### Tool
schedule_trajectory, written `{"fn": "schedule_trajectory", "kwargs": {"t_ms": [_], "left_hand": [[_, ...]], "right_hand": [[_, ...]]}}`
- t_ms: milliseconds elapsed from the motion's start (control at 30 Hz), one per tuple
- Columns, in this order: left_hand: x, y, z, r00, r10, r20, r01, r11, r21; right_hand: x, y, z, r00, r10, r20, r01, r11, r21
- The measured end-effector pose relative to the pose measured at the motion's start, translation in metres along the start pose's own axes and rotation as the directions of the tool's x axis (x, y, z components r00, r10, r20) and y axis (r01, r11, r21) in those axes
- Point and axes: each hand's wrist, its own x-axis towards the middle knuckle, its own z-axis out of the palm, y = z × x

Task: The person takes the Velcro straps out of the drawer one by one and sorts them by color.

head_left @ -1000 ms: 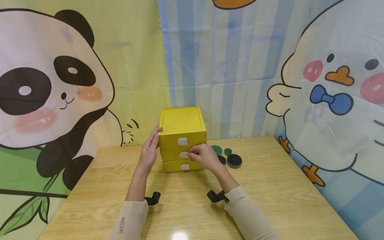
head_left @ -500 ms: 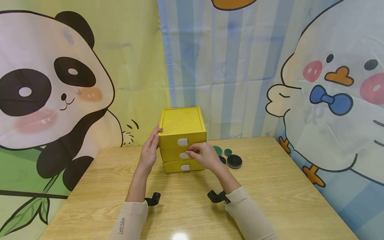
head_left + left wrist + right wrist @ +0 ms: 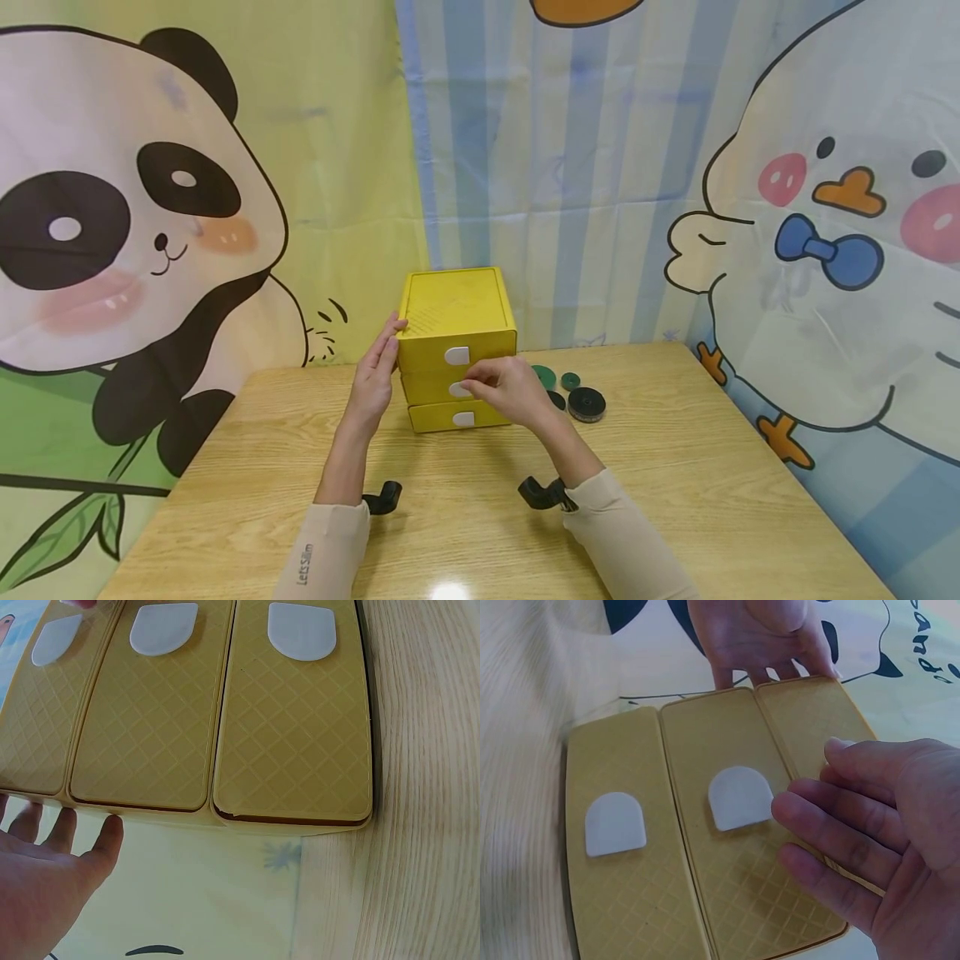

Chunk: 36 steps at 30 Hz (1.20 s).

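Observation:
A yellow three-drawer box (image 3: 456,302) stands at the back of the table, all its drawers closed. Each drawer front has a white tab handle, such as the top one (image 3: 457,356). My left hand (image 3: 372,375) rests along the box's left side, fingers extended, thumb near the front corner. My right hand (image 3: 512,387) is at the right of the front, fingers loosely bent. Its fingertips overlap the middle handle (image 3: 740,798) in the head view. That handle shows whole in the left wrist view, with no finger round it. Nothing shows between the right thumb and fingers.
Right of the box lie a green disc (image 3: 543,377), a small green disc (image 3: 570,381), a thick black disc (image 3: 587,404) and a partly hidden dark disc (image 3: 556,400). A cartoon-printed cloth (image 3: 345,167) hangs behind the wooden table (image 3: 457,517).
My right fingertips have shifted slightly left across the middle handle in the head view. The left hand, the box and the discs stay as they were.

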Motion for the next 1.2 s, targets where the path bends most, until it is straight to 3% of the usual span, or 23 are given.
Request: {"fn": "schedule_trajectory", "kwargs": {"t_ms": [233,500,700,900,1000,1200], "left_hand": [[0.000,0.001,0.001,1.000,-0.007,-0.004,0.007,1.000,0.008],[0.000,0.000,0.000,1.000,-0.007,-0.005,0.007,1.000,-0.003],[0.000,0.001,0.000,1.000,-0.002,-0.005,0.002,1.000,-0.002],[-0.001,0.000,0.000,1.000,-0.004,-0.005,0.004,1.000,-0.004],[-0.001,0.000,0.000,1.000,-0.006,-0.005,0.006,1.000,-0.002],[0.000,0.000,0.001,1.000,-0.001,-0.001,0.001,1.000,-0.007]], "right_hand": [[-0.001,-0.007,-0.002,1.000,-0.019,0.000,0.019,1.000,-0.017],[0.000,-0.007,0.004,1.000,-0.007,0.025,0.011,0.985,-0.171],[0.001,0.001,0.009,0.990,0.063,0.127,-0.036,0.979,-0.202],[-0.001,0.014,0.019,0.948,0.123,0.294,-0.052,0.969,-0.241],[-0.001,0.021,0.025,0.937,0.141,0.321,-0.060,0.966,-0.250],[-0.002,0.027,0.030,0.941,0.153,0.301,-0.075,0.964,-0.256]]}}
